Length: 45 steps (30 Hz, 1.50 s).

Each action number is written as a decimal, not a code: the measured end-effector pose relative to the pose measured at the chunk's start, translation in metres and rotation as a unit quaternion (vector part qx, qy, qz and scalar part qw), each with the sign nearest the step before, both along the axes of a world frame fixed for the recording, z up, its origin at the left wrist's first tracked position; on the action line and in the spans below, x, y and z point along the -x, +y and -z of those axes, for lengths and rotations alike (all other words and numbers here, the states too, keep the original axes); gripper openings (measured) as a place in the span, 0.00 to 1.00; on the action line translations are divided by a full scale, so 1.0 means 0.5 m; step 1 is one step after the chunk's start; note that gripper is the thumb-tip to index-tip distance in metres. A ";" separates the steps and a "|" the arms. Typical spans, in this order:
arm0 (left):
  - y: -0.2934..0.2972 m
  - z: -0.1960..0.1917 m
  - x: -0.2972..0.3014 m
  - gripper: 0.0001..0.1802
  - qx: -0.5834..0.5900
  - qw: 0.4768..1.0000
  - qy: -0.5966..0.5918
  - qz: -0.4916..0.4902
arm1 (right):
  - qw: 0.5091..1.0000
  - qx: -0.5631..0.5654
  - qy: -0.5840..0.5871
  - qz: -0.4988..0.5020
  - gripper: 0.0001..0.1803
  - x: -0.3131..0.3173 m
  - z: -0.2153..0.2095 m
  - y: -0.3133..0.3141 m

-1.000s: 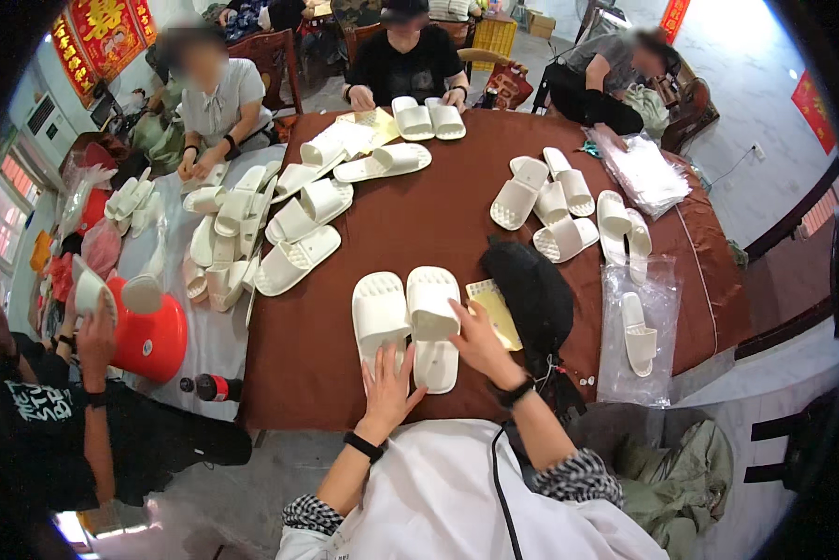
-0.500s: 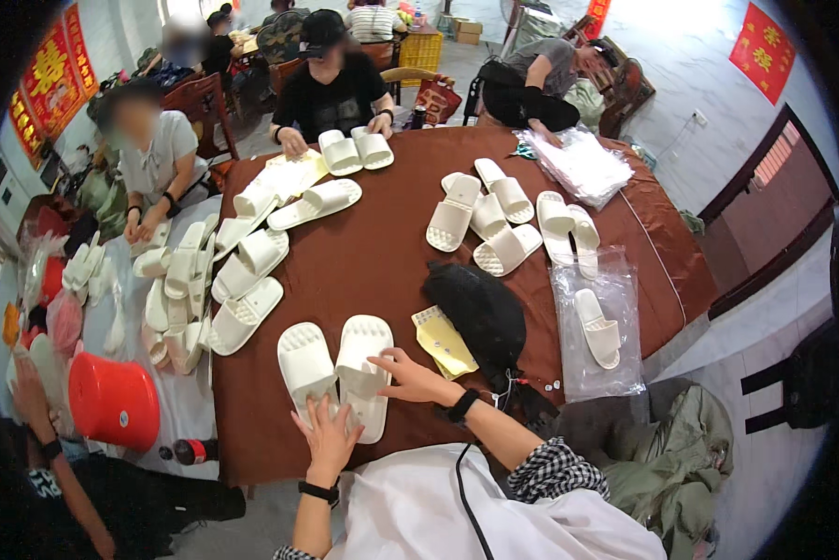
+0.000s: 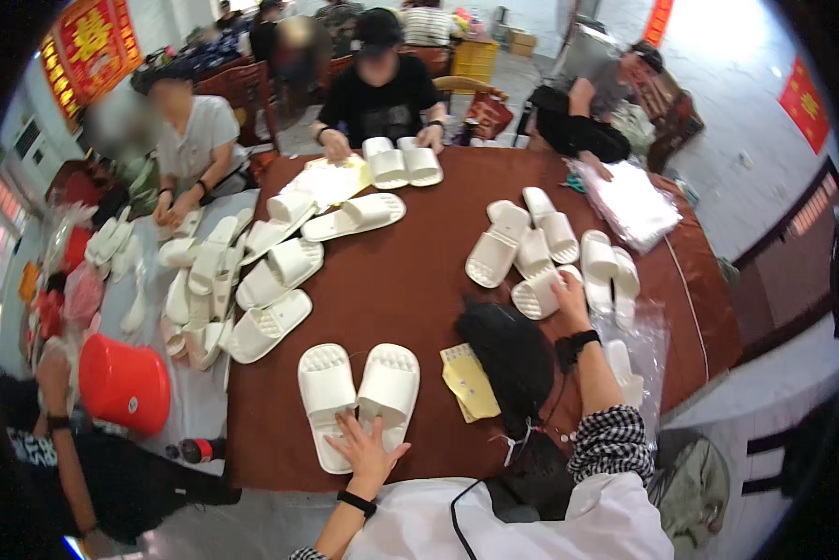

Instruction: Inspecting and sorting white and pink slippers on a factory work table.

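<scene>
In front of me a pair of cream slide sandals (image 3: 387, 385) lies side by side, toes away from me. My left hand (image 3: 368, 450) rests over their heel ends with its fingers spread. To the right, my right hand (image 3: 571, 303) reaches over a cream slide (image 3: 536, 297) at the near edge of a loose group, fingers extended and touching or close to it; their far side is partly hidden. Between my hands lie yellow cards (image 3: 470, 383) and a black cloth bag (image 3: 506, 359). My right forearm partly covers a slide (image 3: 623, 371) on a clear plastic bag (image 3: 651, 350).
A brown-covered table (image 3: 419, 252) bears more slides at left and right. Plastic bags (image 3: 629, 201) are stacked at the far right. A red bucket (image 3: 125, 383) and dark bottle (image 3: 200, 451) stand at left. A person in black (image 3: 379, 103) sits opposite; others sit around.
My right hand has left the pair before me and moved right and forward to the group of slides. My left hand stays on the pair. The whole view has shifted.
</scene>
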State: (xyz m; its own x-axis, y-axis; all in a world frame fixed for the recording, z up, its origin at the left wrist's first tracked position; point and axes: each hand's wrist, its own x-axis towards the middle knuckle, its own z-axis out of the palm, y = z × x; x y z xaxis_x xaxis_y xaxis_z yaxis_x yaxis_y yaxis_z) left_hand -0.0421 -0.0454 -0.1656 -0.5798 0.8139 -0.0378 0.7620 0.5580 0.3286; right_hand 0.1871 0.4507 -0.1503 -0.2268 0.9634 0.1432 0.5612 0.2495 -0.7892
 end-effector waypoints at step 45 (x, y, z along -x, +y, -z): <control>-0.019 -0.141 0.495 0.15 -0.321 0.933 0.021 -0.164 | 0.923 0.163 0.227 -0.264 0.24 0.241 -0.498 -0.703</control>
State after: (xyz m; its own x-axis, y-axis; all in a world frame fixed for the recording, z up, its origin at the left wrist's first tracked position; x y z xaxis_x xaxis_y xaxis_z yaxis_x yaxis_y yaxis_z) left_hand -0.2898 -0.0548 -0.0951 -0.7913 0.4401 0.4245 0.6049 0.4625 0.6482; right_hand 0.0668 0.0994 0.0987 -0.6654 0.7440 0.0605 0.0220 0.1006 -0.9947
